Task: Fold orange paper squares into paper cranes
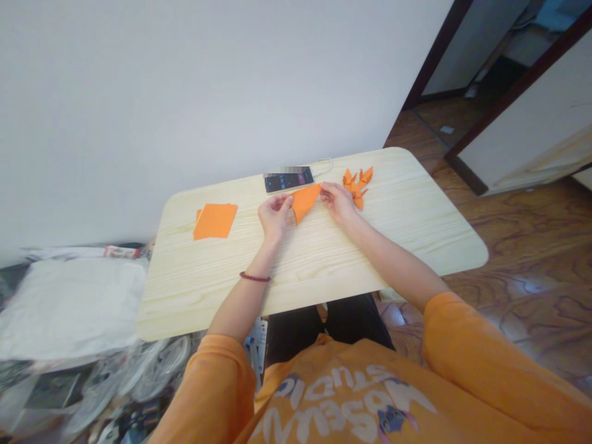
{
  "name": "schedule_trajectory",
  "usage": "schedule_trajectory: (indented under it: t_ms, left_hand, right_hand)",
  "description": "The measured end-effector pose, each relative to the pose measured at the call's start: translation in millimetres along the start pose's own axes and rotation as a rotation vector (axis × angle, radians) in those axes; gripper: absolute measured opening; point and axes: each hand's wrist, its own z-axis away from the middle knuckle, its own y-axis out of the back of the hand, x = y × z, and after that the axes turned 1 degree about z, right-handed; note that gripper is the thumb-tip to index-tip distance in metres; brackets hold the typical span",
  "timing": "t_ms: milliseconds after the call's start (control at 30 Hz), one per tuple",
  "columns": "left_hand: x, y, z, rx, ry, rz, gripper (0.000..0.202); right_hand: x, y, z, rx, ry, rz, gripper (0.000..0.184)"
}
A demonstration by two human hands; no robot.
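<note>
My left hand (274, 215) and my right hand (338, 200) both pinch a folded orange paper (305, 201), a pointed triangular shape held just above the light wooden table (314, 265). The left fingers grip its lower left corner, the right fingers its upper right tip. Behind my right hand lie folded orange paper figures (357, 183). A stack of flat orange paper squares (215, 221) rests on the table to the left of my left hand. A dark red bead bracelet circles my left wrist.
A phone (288, 180) with a lit screen lies at the table's far edge, a white cable leading from it. A white wall stands behind. White bags and clutter (69, 308) fill the floor at left. Wooden floor and a doorway lie to the right.
</note>
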Motion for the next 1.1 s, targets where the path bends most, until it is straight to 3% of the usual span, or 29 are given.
schedule_trajectory:
  t_ms: [267, 400, 767, 933, 1100]
  left_hand:
    - [-1, 12.9, -6, 0.029, -0.018, -0.021, 0.019]
    - [-5, 14.9, -10, 0.047, -0.019, -0.003, 0.020]
    - [-2, 6.7, -2, 0.024, 0.094, 0.126, 0.032]
    - [-4, 3.2, -1, 0.021, 0.157, 0.205, 0.037]
    - [-6, -0.1, 0, 0.039, 0.200, 0.261, 0.037]
  right_hand:
    - [-3, 3, -4, 0.065, -0.009, -0.039, 0.014]
    - [-2, 1, 1, 0.000, 0.002, 0.017, 0.016]
    - [14, 0, 4, -0.250, 0.156, 0.301, 0.043]
    - [13, -3, 12, -0.227, 0.218, 0.410, 0.056]
    - [10, -4, 16, -0.210, 0.266, 0.449, 0.057]
